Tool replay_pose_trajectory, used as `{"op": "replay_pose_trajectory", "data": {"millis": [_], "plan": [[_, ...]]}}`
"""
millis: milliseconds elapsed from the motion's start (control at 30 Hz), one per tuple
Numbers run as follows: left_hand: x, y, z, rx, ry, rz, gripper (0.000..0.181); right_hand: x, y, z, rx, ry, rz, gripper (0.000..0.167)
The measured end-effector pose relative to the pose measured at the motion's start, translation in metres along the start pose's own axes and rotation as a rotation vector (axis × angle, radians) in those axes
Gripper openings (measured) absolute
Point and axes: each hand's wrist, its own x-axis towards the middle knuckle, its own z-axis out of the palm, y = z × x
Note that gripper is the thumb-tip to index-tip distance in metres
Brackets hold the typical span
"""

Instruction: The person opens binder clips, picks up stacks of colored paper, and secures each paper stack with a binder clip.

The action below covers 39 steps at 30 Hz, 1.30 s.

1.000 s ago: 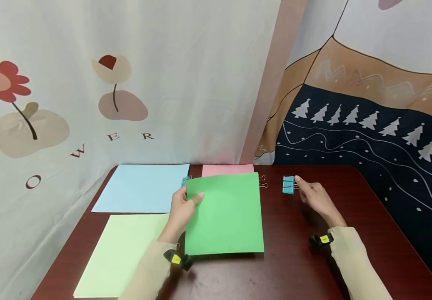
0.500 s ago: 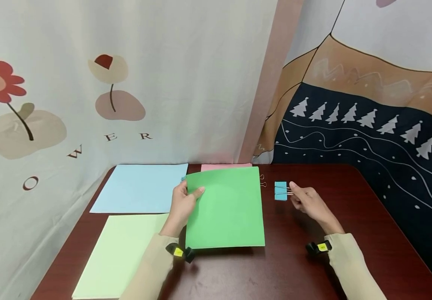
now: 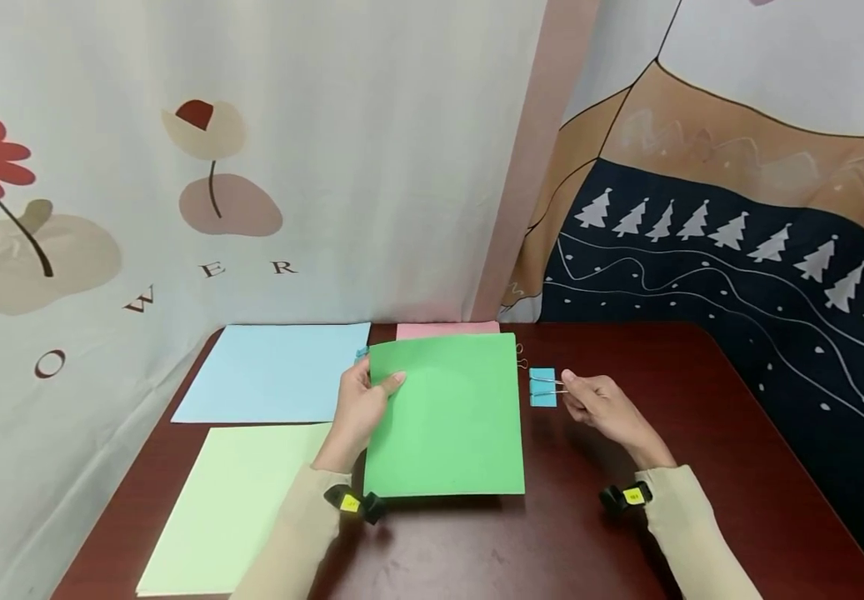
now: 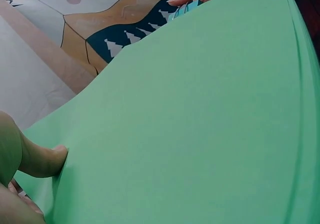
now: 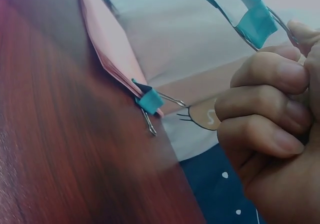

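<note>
My left hand (image 3: 360, 408) grips a stack of bright green paper (image 3: 446, 429) by its left edge. Its thumb (image 4: 45, 160) lies across the front, and the fingers behind are mostly hidden. The sheets are held up, above the table. To the right of them, my right hand (image 3: 604, 408) pinches the wire handles of a light-blue binder clip (image 3: 542, 387). A gap separates the clip from the green paper's right edge. In the right wrist view this clip (image 5: 257, 23) has its mouth spread apart, with the other fingers curled below.
Behind the green paper lies a pink paper stack (image 3: 446, 330), with a teal binder clip (image 5: 150, 102) on its near end and another at the far end. Blue paper (image 3: 274, 375) and pale green paper (image 3: 222, 517) lie on the table (image 3: 461, 558) at left. Printed curtains (image 3: 364, 167) hang behind.
My right hand has brought the binder clip leftward and slightly down, closer to the green paper's right edge. The green stack was raised a little; my left hand keeps its grip.
</note>
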Motion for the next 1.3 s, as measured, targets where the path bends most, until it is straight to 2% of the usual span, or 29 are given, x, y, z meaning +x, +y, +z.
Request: {"op": "replay_pose_trajectory", "data": {"millis": [333, 533, 900, 1067, 1300], "plan": [[0.001, 0.005, -0.002, -0.001, 0.009, -0.017, 0.024, 0.004, -0.008, 0.011, 0.005, 0.013, -0.072, 0.054], [-0.001, 0.002, 0.000, -0.016, 0.023, -0.032, 0.024, 0.005, -0.008, 0.019, 0.013, -0.006, -0.091, 0.054], [0.000, -0.003, 0.002, -0.060, 0.028, -0.054, 0.023, 0.006, -0.004, 0.032, 0.047, -0.025, -0.076, 0.056], [0.001, -0.004, 0.004, -0.089, 0.038, -0.064, 0.024, 0.006, -0.003, 0.039, 0.060, -0.009, -0.051, 0.057], [-0.001, -0.002, 0.004, -0.057, 0.019, -0.056, 0.027, 0.008, -0.003, 0.042, 0.127, -0.027, 0.000, 0.057]]}}
